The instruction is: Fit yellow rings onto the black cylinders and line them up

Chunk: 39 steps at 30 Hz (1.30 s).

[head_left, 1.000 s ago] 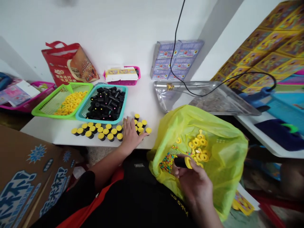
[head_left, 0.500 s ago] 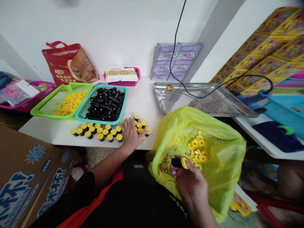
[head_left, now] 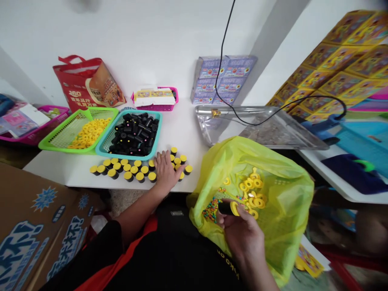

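My right hand [head_left: 242,232] holds a black tube with a yellow ring cap [head_left: 228,208] over the open yellow plastic bag [head_left: 281,190]. Inside the bag lie several yellow rings [head_left: 253,188] and small coloured candies [head_left: 212,208]. My left hand [head_left: 165,171] lies flat on the white table [head_left: 182,129] with fingers spread, touching the row of capped black tubes with yellow tops [head_left: 127,169]. Behind them stand a teal basket of black tubes [head_left: 133,135] and a green basket of yellow rings [head_left: 81,131].
A metal tray [head_left: 260,127] with a black cable sits at the right of the table. Purple boxes [head_left: 221,79], a pink basket [head_left: 156,99] and a red bag [head_left: 87,83] stand at the wall. A cardboard box [head_left: 33,226] is at lower left. Yellow cartons [head_left: 342,68] are stacked at right.
My left hand has slid slightly left among the capped tubes. My right hand with the tube has shifted a little toward me over the bag.
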### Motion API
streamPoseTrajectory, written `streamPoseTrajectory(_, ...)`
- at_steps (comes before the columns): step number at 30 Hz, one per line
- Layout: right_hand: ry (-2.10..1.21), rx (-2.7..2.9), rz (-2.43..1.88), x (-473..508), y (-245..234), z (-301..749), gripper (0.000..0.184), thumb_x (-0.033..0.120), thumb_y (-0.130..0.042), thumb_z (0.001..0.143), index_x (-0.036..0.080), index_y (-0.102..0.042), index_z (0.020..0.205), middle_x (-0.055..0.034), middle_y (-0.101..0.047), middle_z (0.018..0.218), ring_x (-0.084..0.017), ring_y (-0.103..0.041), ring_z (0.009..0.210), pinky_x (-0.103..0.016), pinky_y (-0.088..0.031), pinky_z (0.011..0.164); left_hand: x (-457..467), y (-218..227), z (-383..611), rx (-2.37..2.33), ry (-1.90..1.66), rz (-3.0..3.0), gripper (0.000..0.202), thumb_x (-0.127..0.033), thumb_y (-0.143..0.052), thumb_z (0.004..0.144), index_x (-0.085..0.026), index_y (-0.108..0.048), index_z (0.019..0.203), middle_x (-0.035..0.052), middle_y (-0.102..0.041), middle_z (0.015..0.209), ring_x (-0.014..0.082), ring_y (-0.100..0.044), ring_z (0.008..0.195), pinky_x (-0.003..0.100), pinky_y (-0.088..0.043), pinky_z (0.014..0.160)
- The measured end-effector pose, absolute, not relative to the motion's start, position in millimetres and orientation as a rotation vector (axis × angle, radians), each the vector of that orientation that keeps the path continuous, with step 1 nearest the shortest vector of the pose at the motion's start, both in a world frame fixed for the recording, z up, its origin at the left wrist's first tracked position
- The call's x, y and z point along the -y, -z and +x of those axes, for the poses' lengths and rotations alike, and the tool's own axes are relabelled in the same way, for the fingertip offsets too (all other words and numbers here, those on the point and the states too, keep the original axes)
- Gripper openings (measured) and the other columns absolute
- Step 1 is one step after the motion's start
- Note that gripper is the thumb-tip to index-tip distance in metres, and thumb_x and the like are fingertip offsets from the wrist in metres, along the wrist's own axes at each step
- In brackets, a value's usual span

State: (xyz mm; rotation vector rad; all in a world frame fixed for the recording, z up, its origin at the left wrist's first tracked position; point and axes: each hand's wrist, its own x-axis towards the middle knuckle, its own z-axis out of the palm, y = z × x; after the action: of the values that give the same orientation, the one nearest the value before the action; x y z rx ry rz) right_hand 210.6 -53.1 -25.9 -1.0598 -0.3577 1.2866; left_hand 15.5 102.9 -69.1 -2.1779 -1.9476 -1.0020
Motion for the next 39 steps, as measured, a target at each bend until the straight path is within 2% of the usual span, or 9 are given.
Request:
streamPoseTrajectory(6,-1.284,0.366,-1.068,52.5,26.2,210.0,0.032,0.046,-0.082,0.063,0.018,-0.079,0.078,-0.0050,-0.064,0.065,-0.016,-0.055,0.052,-0.028,-0.041,0.043,-95.9,73.5,15.2,1.873,0.990,-2.264,0.086,-0.064,-0.052,0.093,0.000,-0.038,0.149,0.0312,-0.045,0.151,0.0453,-0.031,0.149,0.062,-0.028,0.119)
streamPoseTrajectory(12,-1.274,0.356,-1.073,51.1,27.6,209.2,0.031,0.045,-0.082,0.064,0.018,-0.079,0.078,-0.0054,-0.065,0.069,-0.016,-0.055,0.054,-0.028,-0.042,0.044,-100.3,71.7,16.6,1.898,1.067,-2.326,0.080,-0.061,-0.050,0.096,0.000,-0.040,0.147,0.0300,-0.046,0.151,0.0428,-0.032,0.149,0.058,-0.028,0.121)
streamPoseTrajectory(16,-1.281,0.364,-1.072,50.4,26.9,209.5,0.030,0.045,-0.081,0.064,0.018,-0.078,0.077,-0.0054,-0.064,0.067,-0.016,-0.054,0.053,-0.028,-0.040,0.044,-96.9,72.7,18.0,1.843,1.174,-2.371,0.078,-0.059,-0.049,0.097,-0.003,-0.036,0.149,0.0279,-0.045,0.152,0.0409,-0.032,0.149,0.058,-0.030,0.120)
streamPoseTrajectory(18,-1.285,0.365,-1.066,50.7,27.6,209.8,0.029,0.045,-0.080,0.065,0.018,-0.078,0.078,-0.0053,-0.065,0.068,-0.016,-0.054,0.053,-0.028,-0.040,0.044,-92.2,73.5,17.6,1.819,1.190,-2.358,0.086,-0.064,-0.056,0.092,-0.005,-0.034,0.151,0.0283,-0.041,0.155,0.0432,-0.026,0.151,0.062,-0.027,0.120)
streamPoseTrajectory(21,-1.313,0.368,-1.061,51.6,30.0,210.7,0.030,0.046,-0.078,0.067,0.019,-0.078,0.080,-0.0050,-0.065,0.065,-0.016,-0.054,0.051,-0.029,-0.040,0.045,-86.3,75.6,16.2,1.859,1.155,-2.325,0.109,-0.071,-0.076,0.071,-0.007,-0.036,0.150,0.0306,-0.029,0.161,0.0485,-0.019,0.152,0.066,-0.024,0.120)
streamPoseTrajectory(23,-1.312,0.370,-1.055,51.9,31.2,211.1,0.029,0.045,-0.077,0.068,0.020,-0.077,0.081,-0.0048,-0.065,0.065,-0.017,-0.054,0.051,-0.030,-0.040,0.046,-86.0,77.7,15.9,1.932,1.136,-2.313,0.119,-0.068,-0.086,0.059,-0.008,-0.037,0.149,0.0310,-0.023,0.163,0.0499,-0.019,0.151,0.066,-0.025,0.119)
streamPoseTrajectory(25,-1.311,0.381,-1.046,51.4,31.3,211.1,0.029,0.045,-0.077,0.068,0.020,-0.077,0.081,-0.0044,-0.064,0.065,-0.017,-0.054,0.051,-0.030,-0.040,0.046,-89.0,79.4,17.2,1.989,1.129,-2.321,0.124,-0.063,-0.092,0.053,-0.011,-0.036,0.150,0.0304,-0.019,0.164,0.0502,-0.019,0.151,0.067,-0.027,0.118)
streamPoseTrajectory(31,-1.331,0.382,-1.037,49.0,30.1,210.0,0.032,0.048,-0.078,0.066,0.019,-0.077,0.080,-0.0041,-0.064,0.062,-0.017,-0.052,0.049,-0.029,-0.037,0.045,-107.4,77.7,30.6,2.028,0.999,-2.410,0.129,-0.059,-0.094,0.049,-0.014,-0.034,0.154,0.0280,-0.016,0.165,0.0525,-0.014,0.152,0.069,-0.031,0.115)
streamPoseTrajectory(39,-1.344,0.363,-0.999,50.7,35.8,213.5,0.034,0.049,-0.079,0.067,0.019,-0.077,0.082,-0.0036,-0.064,0.063,-0.017,-0.054,0.050,-0.028,-0.038,0.045,-132.4,69.7,49.8,2.069,0.816,-2.456,0.124,-0.062,-0.090,0.056,-0.013,-0.035,0.156,0.0265,-0.014,0.167,0.0537,-0.012,0.151,0.070,-0.032,0.113)
